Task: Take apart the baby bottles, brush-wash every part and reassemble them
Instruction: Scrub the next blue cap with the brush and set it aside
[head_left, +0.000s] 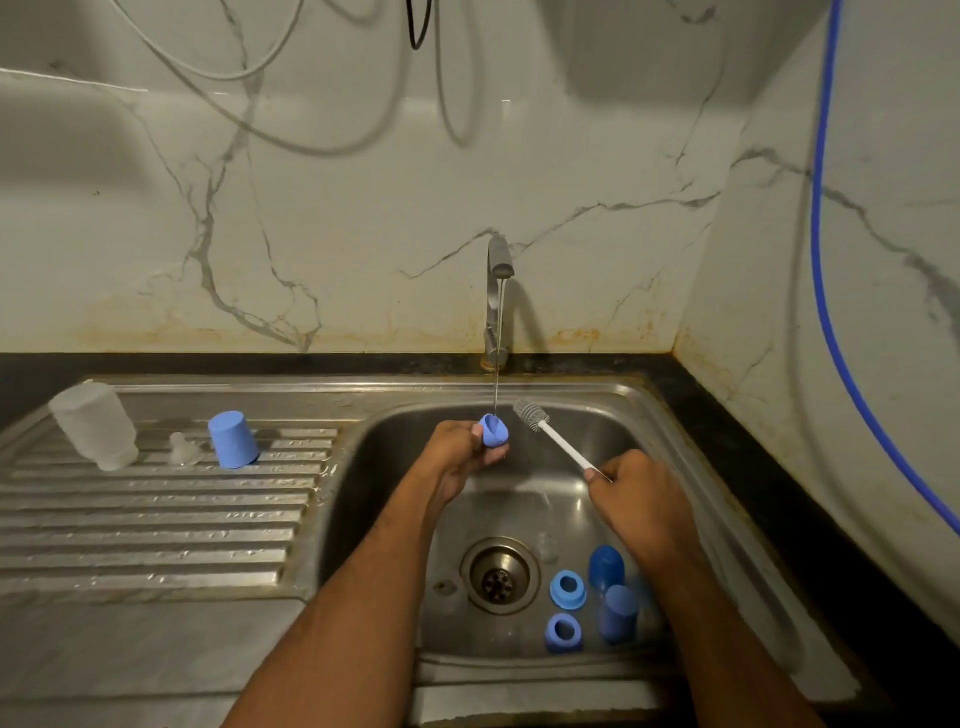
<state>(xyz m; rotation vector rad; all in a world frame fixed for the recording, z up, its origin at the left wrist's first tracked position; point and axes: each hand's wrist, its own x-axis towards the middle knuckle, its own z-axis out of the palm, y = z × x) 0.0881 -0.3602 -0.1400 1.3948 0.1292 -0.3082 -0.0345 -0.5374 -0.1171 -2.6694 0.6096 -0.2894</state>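
While the tap (500, 260) runs a thin stream into the sink (613, 395), the left hand (457, 457) grips a small blue cap (493, 430) at its fingertips, its open mouth turned up and toward the water. The right hand (641, 499) is clenched round the white handle of the bottle brush (550, 434); the brush's long axis slants up and to the left from those fingers, and its grey bristle head sits just beside the cap, on its right, apart from it. Judgement: the coming move depends on swinging that head a little further left and down into the cap's mouth, so the right hand does the travel. Below the right wrist, four blue parts (569, 590) lie beside the drain (500, 577), apparently unwashed. Left of the left hand, on the drainer, stand a clear bottle (96, 426), a teat (182, 449) and another blue cap (234, 440)
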